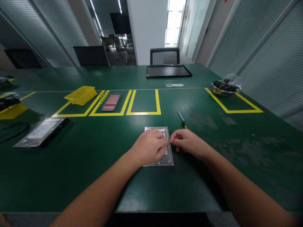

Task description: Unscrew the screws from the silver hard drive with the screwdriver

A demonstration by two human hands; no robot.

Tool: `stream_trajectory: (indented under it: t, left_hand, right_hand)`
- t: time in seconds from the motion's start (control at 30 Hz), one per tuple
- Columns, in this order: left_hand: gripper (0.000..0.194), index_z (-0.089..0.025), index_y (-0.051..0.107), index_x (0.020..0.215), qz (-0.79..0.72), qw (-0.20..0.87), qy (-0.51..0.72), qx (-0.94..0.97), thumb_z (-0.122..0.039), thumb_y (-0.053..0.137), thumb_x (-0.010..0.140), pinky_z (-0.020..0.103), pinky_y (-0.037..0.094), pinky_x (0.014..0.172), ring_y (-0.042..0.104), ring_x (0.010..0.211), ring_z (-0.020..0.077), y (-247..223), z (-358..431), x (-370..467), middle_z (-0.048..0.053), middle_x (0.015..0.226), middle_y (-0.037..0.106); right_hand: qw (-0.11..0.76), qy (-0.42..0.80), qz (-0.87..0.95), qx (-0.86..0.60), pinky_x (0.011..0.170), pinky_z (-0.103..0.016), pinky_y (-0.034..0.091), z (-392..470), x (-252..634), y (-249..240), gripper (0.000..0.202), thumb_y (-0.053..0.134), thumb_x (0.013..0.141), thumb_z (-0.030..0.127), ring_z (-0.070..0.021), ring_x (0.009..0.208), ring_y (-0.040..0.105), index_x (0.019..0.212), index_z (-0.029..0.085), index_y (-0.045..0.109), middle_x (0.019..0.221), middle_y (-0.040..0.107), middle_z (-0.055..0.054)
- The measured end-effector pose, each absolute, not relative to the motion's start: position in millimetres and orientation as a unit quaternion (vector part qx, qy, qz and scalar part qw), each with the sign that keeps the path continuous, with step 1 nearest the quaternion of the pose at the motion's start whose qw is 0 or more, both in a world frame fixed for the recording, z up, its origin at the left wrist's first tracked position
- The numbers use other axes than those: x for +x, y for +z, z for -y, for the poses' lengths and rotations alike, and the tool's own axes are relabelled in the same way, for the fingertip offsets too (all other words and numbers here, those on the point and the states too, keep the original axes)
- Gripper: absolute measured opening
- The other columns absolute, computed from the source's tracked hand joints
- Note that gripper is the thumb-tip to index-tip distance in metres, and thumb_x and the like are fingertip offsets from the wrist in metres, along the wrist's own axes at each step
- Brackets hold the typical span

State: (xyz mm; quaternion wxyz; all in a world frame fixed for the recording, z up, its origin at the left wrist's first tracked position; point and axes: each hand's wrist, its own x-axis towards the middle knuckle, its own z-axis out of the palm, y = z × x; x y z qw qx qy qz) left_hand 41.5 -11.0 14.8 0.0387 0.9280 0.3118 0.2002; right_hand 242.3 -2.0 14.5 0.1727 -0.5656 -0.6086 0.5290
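A silver hard drive (168,161) with a pale label lies flat on the green table. My left hand (152,145) rests over it with curled fingers, covering much of its top; the fingertips reach its right edge. Just beside that edge, my right hand (186,142) has thumb and forefinger pinched together, almost touching the left fingertips. What lies in this pinch, if anything, is too small to make out. Beyond the right hand lies a screwdriver (182,120) with its shaft pointing away; the hand hides part of its handle.
Another hard drive (42,130) lies at left, near a black cable (22,127). Yellow tape outlines hold a yellow tray (81,95) and a pixelated pink item (111,102). At the far right stands a metal bowl (224,90) of dark parts; a black panel (169,71) lies at the back.
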Motion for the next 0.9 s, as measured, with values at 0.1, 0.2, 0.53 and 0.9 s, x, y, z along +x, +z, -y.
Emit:
stream_trajectory:
  t: [0.1,0.2,0.53,0.9]
  left_hand:
    - [0.022,-0.021,0.073,0.094,-0.307,0.032,0.195,0.931,-0.019,0.052,0.086,0.033,0.046,0.072,0.057,0.080,0.0195,15.7,10.9,41.3,0.005,0.083,0.064]
    - [0.023,-0.021,0.073,0.094,-0.307,0.025,0.194,0.932,-0.018,0.052,0.085,0.033,0.046,0.072,0.056,0.080,0.0196,16.2,10.9,41.4,0.005,0.084,0.064]
    - [0.025,-0.021,0.072,0.096,-0.299,0.029,0.205,0.932,-0.016,0.051,0.084,0.034,0.046,0.074,0.055,0.079,0.0193,14.4,10.7,41.0,0.005,0.083,0.064]
    - [0.022,-0.020,0.072,0.093,-0.294,0.035,0.217,0.930,-0.015,0.052,0.083,0.033,0.046,0.074,0.056,0.080,0.0194,10.6,8.6,40.8,0.004,0.083,0.063]
  right_hand:
    - [0.169,0.519,0.614,-0.570,0.038,-0.017,0.032,1.7,242.3,12.9,0.007,0.057,0.079,0.021,-0.0076,0.045,0.048,0.084,0.016,0.059,0.056,0.057,0.002]
    - [0.166,0.511,0.620,-0.572,0.038,-0.017,0.032,1.5,242.4,12.7,0.007,0.058,0.079,0.021,-0.0077,0.046,0.048,0.083,0.016,0.059,0.057,0.058,0.002]
    - [0.164,0.508,0.629,-0.566,0.040,-0.016,0.031,3.1,240.8,16.4,0.002,0.056,0.080,0.017,-0.0068,0.047,0.049,0.081,0.015,0.058,0.056,0.056,0.003]
    - [0.168,0.493,0.649,-0.555,0.043,-0.015,0.033,3.8,243.2,14.1,0.004,0.056,0.080,0.017,-0.0068,0.050,0.051,0.082,0.015,0.058,0.058,0.059,0.002]
